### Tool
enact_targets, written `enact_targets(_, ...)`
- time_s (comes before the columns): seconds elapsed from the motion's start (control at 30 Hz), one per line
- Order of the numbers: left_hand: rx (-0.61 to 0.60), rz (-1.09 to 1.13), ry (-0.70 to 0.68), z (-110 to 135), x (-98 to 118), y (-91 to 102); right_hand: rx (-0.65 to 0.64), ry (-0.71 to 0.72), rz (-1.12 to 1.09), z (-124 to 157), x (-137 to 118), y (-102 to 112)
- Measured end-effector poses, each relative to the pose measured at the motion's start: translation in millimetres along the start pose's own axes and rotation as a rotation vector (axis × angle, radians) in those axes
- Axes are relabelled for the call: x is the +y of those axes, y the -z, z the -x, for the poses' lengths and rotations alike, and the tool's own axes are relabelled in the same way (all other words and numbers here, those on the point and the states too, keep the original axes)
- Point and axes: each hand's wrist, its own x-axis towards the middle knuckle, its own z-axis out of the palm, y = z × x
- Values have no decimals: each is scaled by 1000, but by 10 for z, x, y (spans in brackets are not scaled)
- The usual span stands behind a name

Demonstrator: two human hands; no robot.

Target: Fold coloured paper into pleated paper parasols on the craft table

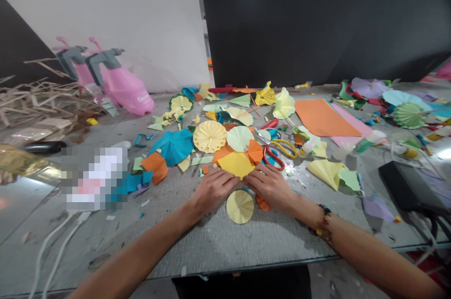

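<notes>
My left hand (213, 190) and my right hand (270, 187) meet at the near edge of a bright yellow paper piece (235, 163). Both hands' fingers are closed on it, low over the table. A pleated pale yellow paper disc (240, 206) lies flat just below my hands. Beyond them sit a cream fan-folded paper circle (210, 137), a pale green paper circle (240, 138) and a blue pleated paper piece (172, 145). Beside my right hand lie red-handled scissors (274, 158) and yellow-handled scissors (286, 147). The fingertips partly hide the yellow paper's lower edge.
Orange paper sheets (324, 118) lie at the back right. Pink spray bottles (127, 90) stand at the back left, near thin wooden sticks (31, 101). A black box-shaped device (408, 186) with cables is at the right. Paper scraps cover much of the grey table (169, 242).
</notes>
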Motion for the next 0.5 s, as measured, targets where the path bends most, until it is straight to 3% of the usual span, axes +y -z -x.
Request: enact_targets(0.5, -10, -6, -2, 2, -3, -9, 16, 14, 5, 15, 12, 3)
